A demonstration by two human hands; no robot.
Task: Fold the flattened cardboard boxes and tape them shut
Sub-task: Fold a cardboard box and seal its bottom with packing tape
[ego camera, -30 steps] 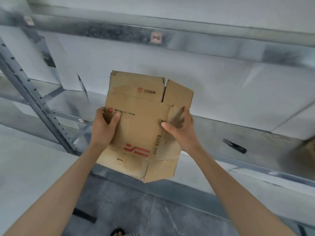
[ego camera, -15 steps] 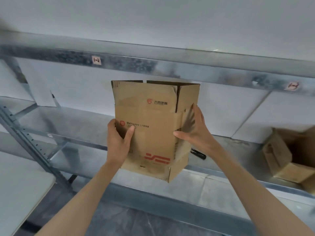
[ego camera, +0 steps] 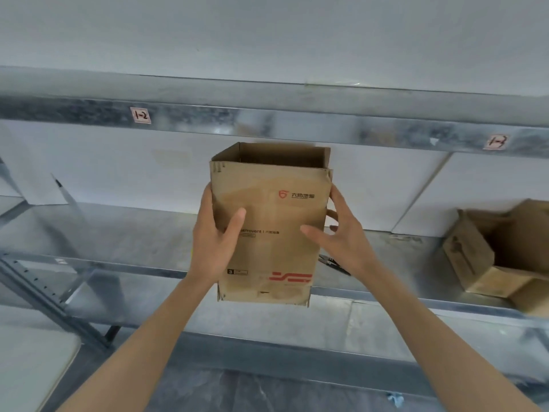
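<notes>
Corrugated brown cardboard box (ego camera: 269, 233), squared into an upright tube with its long axis vertical and its top open, hangs in the air before the galvanised steel shelf (ego camera: 118, 233). Left hand (ego camera: 212, 242) and right hand (ego camera: 341, 239) clasp its side edges, thumbs across the printed front. Its unfolded lower end lies below both hands, equally near.
</notes>
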